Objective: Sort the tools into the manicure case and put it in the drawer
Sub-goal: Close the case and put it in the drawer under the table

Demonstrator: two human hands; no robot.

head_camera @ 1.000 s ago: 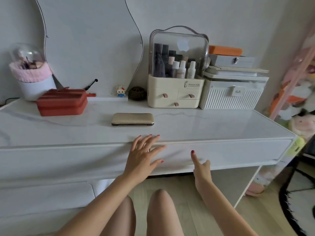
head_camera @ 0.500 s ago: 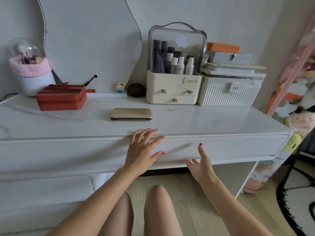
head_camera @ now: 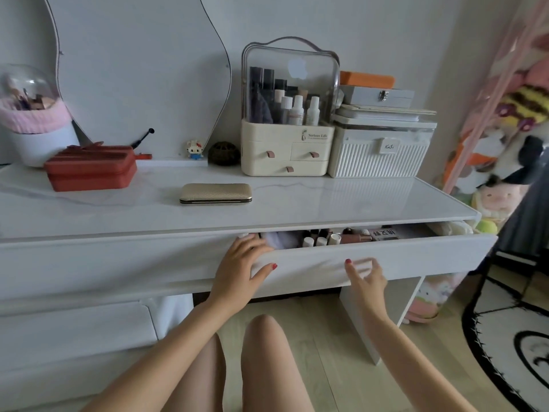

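The gold manicure case (head_camera: 215, 193) lies closed on the white vanity top (head_camera: 326, 203), left of centre. Below it the wide white drawer (head_camera: 416, 257) stands partly pulled out, showing small bottles and packets inside. My left hand (head_camera: 240, 263) grips the drawer front's top edge at its left end, fingers hooked over into the opening. My right hand (head_camera: 364, 276) hovers just in front of the drawer face, fingers spread and blurred, holding nothing.
A red box (head_camera: 90, 168) and a pink-rimmed brush holder (head_camera: 32, 120) sit at the left back. A cream cosmetics organiser (head_camera: 288, 114) and a white ribbed box (head_camera: 380, 150) with stacked boxes stand at the back right. My knees are under the desk.
The drawer, shut before, has slid out towards me. My left hand went from flat on the drawer face to hooked over its top edge. My right hand rose.
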